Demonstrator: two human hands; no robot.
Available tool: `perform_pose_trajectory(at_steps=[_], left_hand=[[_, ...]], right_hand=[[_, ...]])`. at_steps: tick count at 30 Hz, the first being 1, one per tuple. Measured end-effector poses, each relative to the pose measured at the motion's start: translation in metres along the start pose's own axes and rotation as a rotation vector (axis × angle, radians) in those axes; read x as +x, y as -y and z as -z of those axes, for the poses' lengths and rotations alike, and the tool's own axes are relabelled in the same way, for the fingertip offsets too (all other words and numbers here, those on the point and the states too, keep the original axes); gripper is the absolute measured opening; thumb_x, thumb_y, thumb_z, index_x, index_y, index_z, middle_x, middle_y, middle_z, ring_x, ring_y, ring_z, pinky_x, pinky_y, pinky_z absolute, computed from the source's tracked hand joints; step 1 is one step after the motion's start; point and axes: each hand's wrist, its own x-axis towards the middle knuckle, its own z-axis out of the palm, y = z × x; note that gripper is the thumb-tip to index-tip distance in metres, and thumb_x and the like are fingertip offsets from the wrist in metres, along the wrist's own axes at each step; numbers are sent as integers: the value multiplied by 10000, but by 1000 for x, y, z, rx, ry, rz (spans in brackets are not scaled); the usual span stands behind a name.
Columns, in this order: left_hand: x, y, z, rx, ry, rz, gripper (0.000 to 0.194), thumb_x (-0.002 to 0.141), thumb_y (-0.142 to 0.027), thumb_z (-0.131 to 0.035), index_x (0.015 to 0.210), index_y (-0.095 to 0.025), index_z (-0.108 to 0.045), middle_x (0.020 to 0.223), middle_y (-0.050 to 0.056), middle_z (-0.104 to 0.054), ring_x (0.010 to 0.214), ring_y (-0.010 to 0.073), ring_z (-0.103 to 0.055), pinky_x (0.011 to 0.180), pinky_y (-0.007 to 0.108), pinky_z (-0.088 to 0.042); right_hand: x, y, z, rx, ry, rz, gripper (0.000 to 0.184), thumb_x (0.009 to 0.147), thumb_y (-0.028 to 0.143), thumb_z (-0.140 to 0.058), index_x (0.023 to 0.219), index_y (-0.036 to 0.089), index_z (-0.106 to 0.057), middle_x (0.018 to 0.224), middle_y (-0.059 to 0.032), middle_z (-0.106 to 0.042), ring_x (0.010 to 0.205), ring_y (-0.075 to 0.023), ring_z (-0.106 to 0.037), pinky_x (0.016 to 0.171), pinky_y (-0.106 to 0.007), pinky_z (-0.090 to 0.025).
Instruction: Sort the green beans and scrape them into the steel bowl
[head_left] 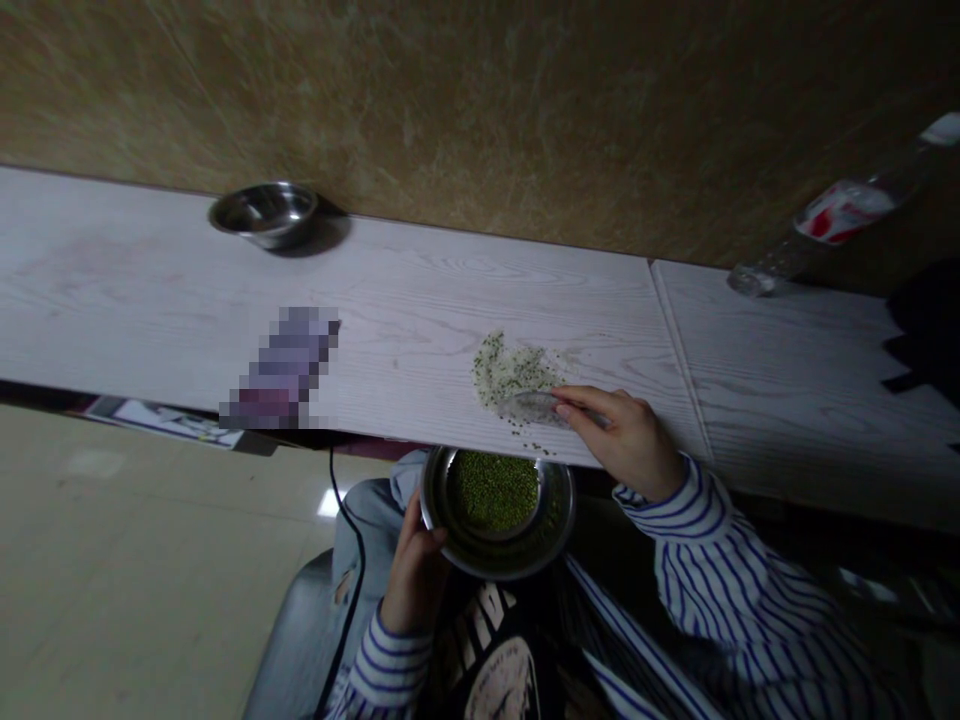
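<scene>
My left hand point(420, 565) grips the left rim of a steel bowl point(556, 515), thumb over the edge. The bowl is just below the table's front edge and holds many small green beans point(495, 490), like mung beans. Pinched in my right hand point(622, 435) is a spoon point(529, 405), its greyish bowl resting low at the near side of a spread pile point(514, 368) of white grains, like rice, mixed with green beans. A few loose beans lie between the pile and the table's edge.
A second steel bowl point(266, 215) stands at the back left by the wall. A pixelated flat object point(281, 365) lies at the left front edge. A plastic bottle point(840, 212) leans at the back right, near a dark object point(930, 330). A black cable point(358, 560) hangs left of my leg.
</scene>
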Motion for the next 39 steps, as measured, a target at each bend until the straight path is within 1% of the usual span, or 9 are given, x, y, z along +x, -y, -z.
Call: perform_pose_trajectory(at_steps=[5,7,10,14,18,23,28,32,39], left_hand=[[1,-2,-1,-9,11,24,514,658,-199,-724,1163,-291,-735,1115,48,-746,1129,301,-622,902,372,-521],[1,-3,-1,-9,18,29,516,665,-200,-722,1172,-295,-730,1159,45,-740,1099,283,-633,885,354,-526],[0,-3,0,9,20,22,490,682,-208,-719,1165,-286,-730,1148,51,-737,1100,292,-631,856,347,-531],[0,-2,2,16,20,13,536,700,-225,-701,1231,-293,-701,1141,52,-734,1102,291,-628,824,338,-535],[1,-1,3,23,18,19,544,693,-220,-701,1232,-288,-701,1140,49,-737,1102,292,-632,871,361,-533],[1,-2,0,20,21,23,534,698,-193,-689,1225,-275,-703,1171,55,-733,1194,322,-602,941,401,-519],[1,-2,-1,17,25,19,527,681,-215,-710,1205,-277,-710,1154,59,-736,1181,326,-606,900,386,-533],[3,1,1,16,23,3,514,667,-219,-707,1178,-273,-719,1105,58,-740,1209,337,-586,985,425,-496],[0,1,-1,26,13,12,546,704,-219,-686,1245,-293,-694,1179,52,-729,1220,320,-584,1004,426,-480]], right_hand=[[-2,-3,6,26,33,27,221,898,258,-606,1025,244,-786,997,-40,-806,885,-224,-759,861,-371,-590],[-1,-4,5,26,28,31,220,906,257,-600,1026,244,-784,991,-41,-806,887,-222,-758,852,-365,-591],[4,-3,1,8,37,53,218,917,242,-595,1036,246,-778,985,-40,-806,880,-214,-756,839,-364,-591],[7,-3,-3,11,56,122,209,921,204,-597,1037,227,-770,958,-43,-807,846,-199,-753,795,-347,-593],[2,-6,2,11,71,168,207,923,181,-595,1023,223,-771,960,-39,-805,846,-195,-752,800,-342,-587],[-6,-10,11,22,79,155,198,927,197,-596,1020,220,-769,953,-43,-804,854,-206,-754,790,-350,-580],[-10,-13,10,28,42,97,198,922,208,-598,1020,213,-769,972,-50,-803,883,-221,-756,804,-364,-579],[-13,-14,10,47,45,84,194,918,212,-602,1010,206,-773,965,-51,-805,878,-216,-758,810,-353,-587],[-16,-18,13,79,54,49,189,914,230,-607,1005,214,-771,960,-41,-808,870,-197,-761,821,-325,-596]])
